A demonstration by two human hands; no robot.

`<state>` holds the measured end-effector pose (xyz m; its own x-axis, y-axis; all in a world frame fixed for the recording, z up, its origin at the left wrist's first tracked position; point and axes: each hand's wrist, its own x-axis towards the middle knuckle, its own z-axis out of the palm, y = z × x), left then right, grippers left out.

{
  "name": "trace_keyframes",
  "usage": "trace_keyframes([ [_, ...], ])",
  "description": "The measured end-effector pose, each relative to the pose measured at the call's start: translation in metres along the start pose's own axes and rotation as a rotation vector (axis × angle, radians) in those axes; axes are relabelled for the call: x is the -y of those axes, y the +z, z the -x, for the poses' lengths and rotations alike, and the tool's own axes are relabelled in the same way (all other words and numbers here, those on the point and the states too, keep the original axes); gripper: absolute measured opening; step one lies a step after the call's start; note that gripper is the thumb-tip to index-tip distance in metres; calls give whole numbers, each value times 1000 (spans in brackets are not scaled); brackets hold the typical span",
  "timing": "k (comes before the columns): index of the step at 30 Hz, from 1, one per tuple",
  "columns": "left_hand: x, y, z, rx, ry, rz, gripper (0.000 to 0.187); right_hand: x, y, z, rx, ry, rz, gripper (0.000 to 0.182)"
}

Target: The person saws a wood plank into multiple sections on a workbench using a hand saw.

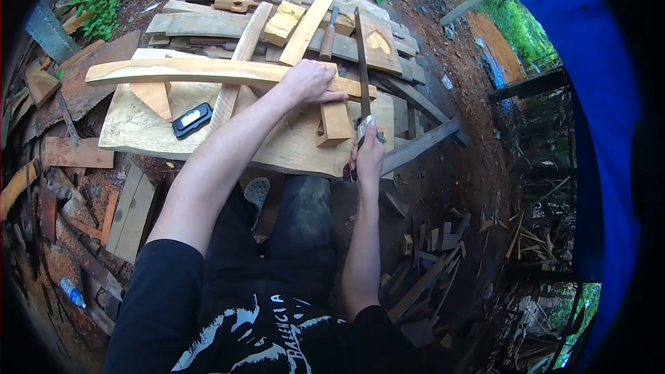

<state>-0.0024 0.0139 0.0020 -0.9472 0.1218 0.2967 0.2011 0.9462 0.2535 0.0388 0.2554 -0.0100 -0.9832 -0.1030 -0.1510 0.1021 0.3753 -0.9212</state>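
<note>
The long curved plank [208, 70] lies across the wide slab [138, 131], its right end resting over a small wood block [334, 123], apparently so the saw blade has room beneath. The left hand [308, 82] presses down on it, fingers curled over the edge to keep it from shifting, while the right hand [367, 156] is closed around the handle of the handsaw [362, 73], whose blade stands upright just beside the plank's end.

The wide board [138, 135] lay mostly bare at its near left, with only a small black case [192, 120] and a wedge of wood [154, 97] standing there. Across its far edge the long curved plank [201, 70] barred the way, and behind that a crowded stack of offcuts [277, 14] left little room. To the right, the upright saw [362, 69] and a short wooden block [335, 123] narrowed the gap between the hands.
</note>
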Motion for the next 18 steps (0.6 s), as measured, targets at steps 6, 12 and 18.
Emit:
trace_keyframes([
  [6,-2,-3,0,47,-32,0,81,3,1,9,55,57,-142,69],
  [12,-1,-2,-3,40,-43,8,80,-25,-24,68,81,90,-196,64],
  [18,-1,0,0,11,-31,23,81,-117,-95,228,76,137,-250,60],
])
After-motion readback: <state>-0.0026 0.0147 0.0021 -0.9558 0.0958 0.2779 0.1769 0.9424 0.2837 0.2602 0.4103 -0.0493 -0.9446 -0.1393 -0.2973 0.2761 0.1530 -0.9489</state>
